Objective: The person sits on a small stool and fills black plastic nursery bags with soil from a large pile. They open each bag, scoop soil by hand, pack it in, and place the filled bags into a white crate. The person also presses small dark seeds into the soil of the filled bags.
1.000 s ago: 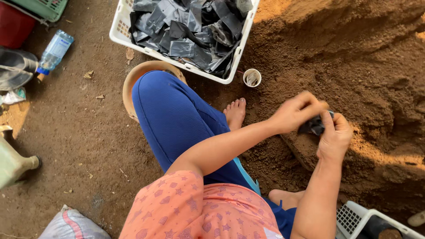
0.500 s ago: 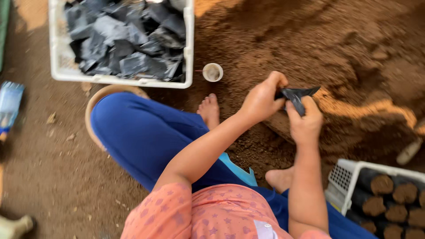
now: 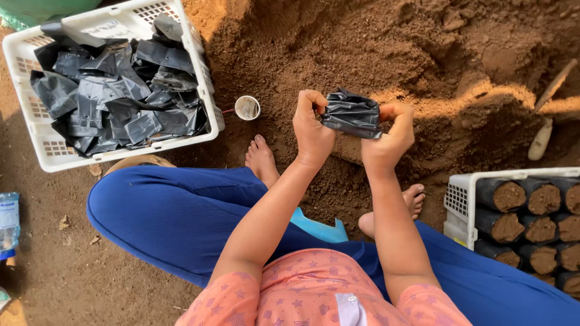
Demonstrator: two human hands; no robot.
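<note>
I hold a crumpled black plastic nursery bag [image 3: 351, 113] between both hands above a mound of brown soil [image 3: 386, 54]. My left hand [image 3: 312, 128] pinches its left edge. My right hand [image 3: 389, 136] grips the right edge, thumb on top. The bag looks empty and is being pulled apart at the mouth. I sit on the ground with blue trousers, bare feet [image 3: 261, 160] against the soil.
A white basket [image 3: 36, 130] of empty black bags stands at the upper left. Another white crate [image 3: 459, 193] with soil-filled black bags is at the right. A small cup [image 3: 247, 107] lies on the soil, a trowel [image 3: 547, 115] at the far right, a plastic bottle [image 3: 8, 220] left.
The view has swung right and closer. The bag, earlier a small folded piece at my fingertips, is now spread wider between both hands.
</note>
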